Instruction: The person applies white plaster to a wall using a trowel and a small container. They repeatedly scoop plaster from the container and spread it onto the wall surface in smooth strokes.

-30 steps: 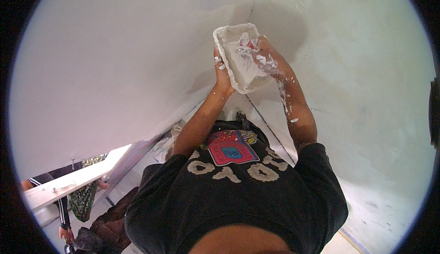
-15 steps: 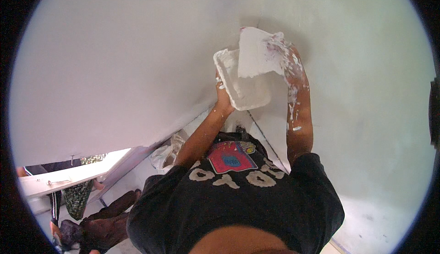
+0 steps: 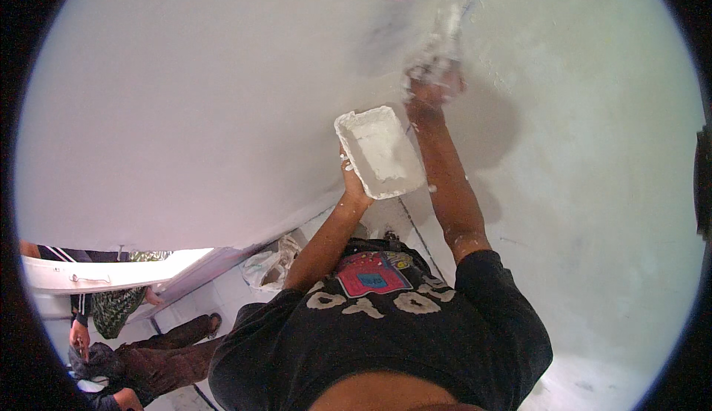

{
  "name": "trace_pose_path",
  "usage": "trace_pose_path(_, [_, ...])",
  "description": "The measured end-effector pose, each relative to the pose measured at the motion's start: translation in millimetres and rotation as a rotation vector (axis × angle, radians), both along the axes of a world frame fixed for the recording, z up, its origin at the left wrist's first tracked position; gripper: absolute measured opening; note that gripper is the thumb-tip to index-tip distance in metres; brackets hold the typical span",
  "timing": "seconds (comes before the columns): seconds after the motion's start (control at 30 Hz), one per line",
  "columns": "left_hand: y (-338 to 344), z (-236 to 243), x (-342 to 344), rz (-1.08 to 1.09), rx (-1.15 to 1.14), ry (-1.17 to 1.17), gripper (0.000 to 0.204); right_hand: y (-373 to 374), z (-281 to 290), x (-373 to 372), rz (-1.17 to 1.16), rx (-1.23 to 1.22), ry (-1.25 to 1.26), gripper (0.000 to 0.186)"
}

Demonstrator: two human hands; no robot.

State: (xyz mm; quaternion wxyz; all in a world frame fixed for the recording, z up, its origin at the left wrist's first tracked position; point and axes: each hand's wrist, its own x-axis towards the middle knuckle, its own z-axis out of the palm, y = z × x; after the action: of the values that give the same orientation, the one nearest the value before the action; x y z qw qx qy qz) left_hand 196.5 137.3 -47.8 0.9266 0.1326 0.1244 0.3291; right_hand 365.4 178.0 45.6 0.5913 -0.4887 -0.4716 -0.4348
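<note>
My left hand grips a white rectangular tub by its left side. White paste coats the tub's rim and inside, and the tub tilts so that its inside shows. My right hand, smeared by motion and spotted with white paste, is up against the wall near the corner where two wall faces meet. A flat scraper in that hand shows only as a blurred greyish patch with a reddish spot at its far end. Fresh white paste marks the corner line just beyond the hand.
Pale walls rise to the left and right. A white bag lies on the floor at lower left. Beyond a white ledge, another person's dark-trousered leg and hand appear.
My right hand has left its place over the tub and swung up and left onto the wall corner with the scraper. The tub has come slightly lower, its inside more exposed.
</note>
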Motion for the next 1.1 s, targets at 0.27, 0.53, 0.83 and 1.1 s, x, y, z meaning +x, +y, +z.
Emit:
trace_pose_path(0.27, [11.1,-21.6,-3.0,0.002,0.003,0.046,0.066,26.5,20.1,-17.0,0.123,-0.382,-0.029,0.046])
trace_pose_path(0.53, [9.5,-37.2,-4.1,-0.015,-0.085,0.035,0.062,15.2,0.3,-25.1,0.101,-0.556,-0.066,0.042])
trace_pose_path(0.83, [11.9,-43.8,0.0,0.082,-0.078,0.122,0.055,2.0,-68.5,-40.0,0.185,-0.833,-0.029,0.046])
trace_pose_path(1.1, [15.8,-33.4,-3.2,-0.007,0.059,0.060,0.058,-38.3,-37.0,-18.6,0.231,-0.709,0.110,0.033])
